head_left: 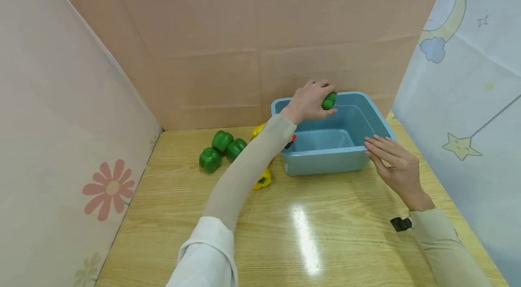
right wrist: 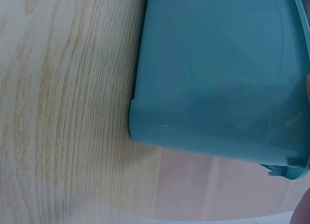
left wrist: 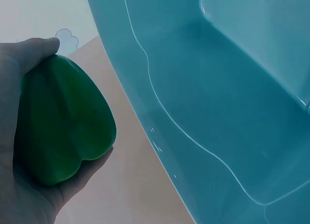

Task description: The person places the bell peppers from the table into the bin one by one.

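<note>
My left hand (head_left: 311,101) grips a green bell pepper (left wrist: 68,120), fingers and thumb curled round its sides. In the head view the hand and pepper (head_left: 329,101) overlap the back rim of a blue plastic basin (head_left: 325,160). The left wrist view has the pepper beside the basin's wall (left wrist: 193,93). My right hand (head_left: 395,165) rests at the basin's front right corner, fingers straight against the rim. In the right wrist view the basin's outer side (right wrist: 213,78) fills much of the picture, with only bits of the hand at the right edge.
Three green bell peppers (head_left: 210,160) lie on the wooden table (head_left: 183,219) left of the basin. Yellow bell peppers (head_left: 263,179) show partly behind my left forearm. A tan backdrop (head_left: 203,42) stands behind, with patterned panels at both sides.
</note>
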`<action>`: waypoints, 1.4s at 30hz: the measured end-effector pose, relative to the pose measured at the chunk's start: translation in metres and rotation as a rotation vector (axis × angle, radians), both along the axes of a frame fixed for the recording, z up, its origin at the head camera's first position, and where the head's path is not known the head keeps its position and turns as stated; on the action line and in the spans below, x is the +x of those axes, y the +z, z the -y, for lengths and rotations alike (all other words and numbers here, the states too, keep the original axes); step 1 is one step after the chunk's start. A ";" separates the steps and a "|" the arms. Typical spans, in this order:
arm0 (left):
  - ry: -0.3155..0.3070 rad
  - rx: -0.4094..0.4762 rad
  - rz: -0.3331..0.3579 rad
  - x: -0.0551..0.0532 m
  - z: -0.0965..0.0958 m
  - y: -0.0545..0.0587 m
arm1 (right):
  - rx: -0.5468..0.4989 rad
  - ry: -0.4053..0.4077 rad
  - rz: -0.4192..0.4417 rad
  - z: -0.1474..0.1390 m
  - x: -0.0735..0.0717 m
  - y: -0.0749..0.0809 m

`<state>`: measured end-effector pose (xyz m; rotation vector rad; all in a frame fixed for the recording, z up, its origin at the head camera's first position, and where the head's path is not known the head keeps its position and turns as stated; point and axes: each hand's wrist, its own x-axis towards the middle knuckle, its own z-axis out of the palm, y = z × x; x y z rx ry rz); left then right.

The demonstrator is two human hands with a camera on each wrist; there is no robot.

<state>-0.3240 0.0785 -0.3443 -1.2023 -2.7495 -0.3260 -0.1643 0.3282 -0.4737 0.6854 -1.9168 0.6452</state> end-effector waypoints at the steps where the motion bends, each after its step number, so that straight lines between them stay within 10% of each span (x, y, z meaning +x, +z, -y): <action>1: -0.004 0.000 -0.006 0.000 -0.001 0.000 | 0.003 -0.002 0.002 0.000 0.000 0.000; 42: 0.014 -0.124 0.008 -0.003 -0.001 -0.022 | 0.005 0.020 -0.009 0.006 -0.009 -0.001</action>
